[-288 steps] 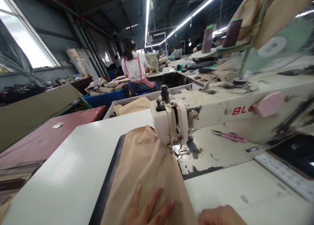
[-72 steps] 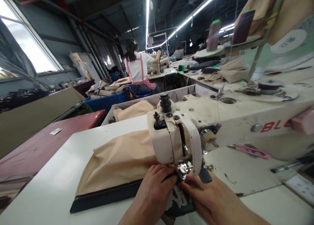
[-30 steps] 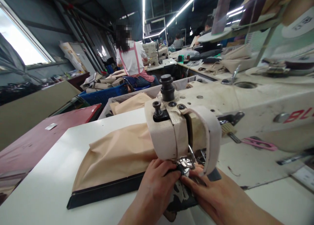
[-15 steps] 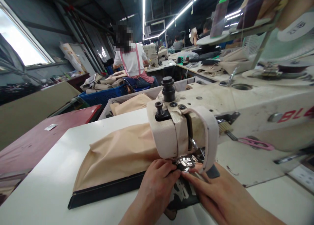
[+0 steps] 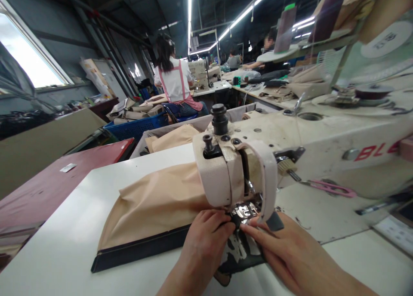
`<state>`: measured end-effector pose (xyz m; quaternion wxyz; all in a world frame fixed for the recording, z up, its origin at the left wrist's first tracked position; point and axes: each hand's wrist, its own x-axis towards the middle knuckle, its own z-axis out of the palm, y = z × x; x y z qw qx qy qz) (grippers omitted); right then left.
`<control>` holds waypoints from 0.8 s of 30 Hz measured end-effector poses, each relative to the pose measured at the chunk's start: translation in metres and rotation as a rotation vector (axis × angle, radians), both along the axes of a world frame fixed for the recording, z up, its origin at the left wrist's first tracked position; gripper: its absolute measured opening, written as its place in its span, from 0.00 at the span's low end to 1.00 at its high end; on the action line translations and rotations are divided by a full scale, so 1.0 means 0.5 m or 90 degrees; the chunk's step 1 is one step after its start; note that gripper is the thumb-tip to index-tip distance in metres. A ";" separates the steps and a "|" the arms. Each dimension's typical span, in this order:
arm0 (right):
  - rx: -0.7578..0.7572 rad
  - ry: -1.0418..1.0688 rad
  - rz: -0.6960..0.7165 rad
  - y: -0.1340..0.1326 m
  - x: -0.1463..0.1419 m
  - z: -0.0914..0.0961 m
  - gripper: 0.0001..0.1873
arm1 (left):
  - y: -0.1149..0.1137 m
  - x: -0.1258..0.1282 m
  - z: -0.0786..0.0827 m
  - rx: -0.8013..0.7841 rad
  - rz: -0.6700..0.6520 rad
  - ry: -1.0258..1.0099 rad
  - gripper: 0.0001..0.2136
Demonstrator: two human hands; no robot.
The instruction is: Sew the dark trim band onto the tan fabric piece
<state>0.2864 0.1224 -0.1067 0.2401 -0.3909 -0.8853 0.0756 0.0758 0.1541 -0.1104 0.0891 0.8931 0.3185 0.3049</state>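
Note:
A tan fabric piece (image 5: 161,190) with a black band (image 5: 142,248) along its near edge lies on the white sewing table, and its right end runs to the presser foot (image 5: 243,211) of a sewing machine. My left hand (image 5: 206,240) is closed on the black band, fingertips just left of the foot. Close on the right side, my right hand (image 5: 284,240) reaches in with fingers drawn together, tips almost meeting the left thumb. What lies between its fingers is hidden. Below both hands shows a dark, worn surface (image 5: 238,253) with pale patches.
The cream machine head (image 5: 213,175) and its curved guard (image 5: 269,180) stand over the hands. Pink-handled scissors (image 5: 335,187) rest against the machine. Beyond are a fabric bin (image 5: 174,137), a blue basket (image 5: 138,130) and a seated person (image 5: 176,81). Thread cones (image 5: 285,29) stand upper right.
The view has shifted slightly, with the machine appearing a little further left. Both hands stay by the presser foot, their fingertips barely moved. The seated person's head has turned or tilted slightly.

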 end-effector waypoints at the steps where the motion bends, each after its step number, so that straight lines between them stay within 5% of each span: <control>1: 0.002 -0.005 0.005 0.001 0.000 -0.001 0.25 | 0.001 0.000 0.000 -0.003 0.001 0.000 0.09; 14: 0.097 -0.048 -0.011 0.002 -0.008 -0.012 0.23 | -0.005 0.008 0.018 -0.070 0.029 0.009 0.09; 24: -0.010 -0.031 -0.050 -0.002 -0.017 -0.007 0.28 | 0.034 0.014 0.020 0.016 0.089 0.005 0.13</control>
